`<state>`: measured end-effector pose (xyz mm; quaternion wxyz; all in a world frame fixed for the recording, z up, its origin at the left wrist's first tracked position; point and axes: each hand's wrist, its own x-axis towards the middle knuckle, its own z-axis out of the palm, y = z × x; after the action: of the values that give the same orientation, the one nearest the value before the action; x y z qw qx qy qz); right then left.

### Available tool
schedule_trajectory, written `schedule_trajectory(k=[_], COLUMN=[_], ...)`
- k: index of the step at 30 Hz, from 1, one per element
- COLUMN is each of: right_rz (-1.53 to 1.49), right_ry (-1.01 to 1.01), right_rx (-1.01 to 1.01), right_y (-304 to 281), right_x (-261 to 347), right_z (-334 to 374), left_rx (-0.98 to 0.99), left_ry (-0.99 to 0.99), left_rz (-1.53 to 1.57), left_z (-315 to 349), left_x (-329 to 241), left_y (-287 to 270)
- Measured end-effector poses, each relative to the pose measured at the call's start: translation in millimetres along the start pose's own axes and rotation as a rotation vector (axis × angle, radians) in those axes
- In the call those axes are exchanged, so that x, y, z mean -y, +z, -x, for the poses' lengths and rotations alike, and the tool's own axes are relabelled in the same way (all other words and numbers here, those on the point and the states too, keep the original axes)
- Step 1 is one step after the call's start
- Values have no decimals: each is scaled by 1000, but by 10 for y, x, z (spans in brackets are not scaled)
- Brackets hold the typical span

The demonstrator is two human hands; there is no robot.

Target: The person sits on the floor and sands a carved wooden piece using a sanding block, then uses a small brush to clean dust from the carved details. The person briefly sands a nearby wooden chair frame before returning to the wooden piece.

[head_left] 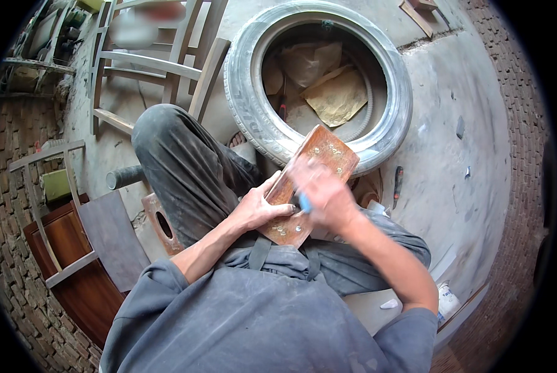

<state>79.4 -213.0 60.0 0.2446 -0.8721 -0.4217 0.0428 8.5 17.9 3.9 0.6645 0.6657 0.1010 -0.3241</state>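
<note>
A reddish-brown oblong wooden piece (334, 152) lies tilted across my lap, its far end over the near rim of a tyre. Small pale, shiny inlay-like marks dot its top at both ends. My left hand (258, 204) grips its left long side, fingers along the edge and thumb over the top. On the middle of the top face is my right hand (324, 189), smeared by motion, with its fingers curled. A small blue thing (304, 202) shows under that hand by the thumb side; its kind is hidden.
The big grey tyre (253, 102) holds a yellowish sheet (337, 99) and a plastic bag. A screwdriver (398, 186) lies on the floor to the right. Wooden frames (151, 62) stand at far left; a wooden piece with an oval hole (162, 222) sits beside my left leg.
</note>
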Motion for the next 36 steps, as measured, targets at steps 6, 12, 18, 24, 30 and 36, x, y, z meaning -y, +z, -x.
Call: schedule_trajectory(k=[6,12,18,24,30,36], right_rz=[140,109,95,99,233,-19], right_ry=[167,129,123,207,173,-168], right_rx=[-53,-20,15,-14,-52,77], right_y=[-158,-72,-9,-79,-99,26], right_x=[-447,-294,-248,-395,-571,135], right_z=[-161,-166,-141,-277,-209,-72], left_rx=[1,37,74,-28,-1,24], left_ry=[-18,-55,-71,-5,12,45], left_rz=[-54,-44,-54,-60,-53,-21], left_z=[17,43,29,33,4,25], left_x=[-209,-213,-272,-52,-85,-53], left_y=[11,-27,-34,-3,-11,-28])
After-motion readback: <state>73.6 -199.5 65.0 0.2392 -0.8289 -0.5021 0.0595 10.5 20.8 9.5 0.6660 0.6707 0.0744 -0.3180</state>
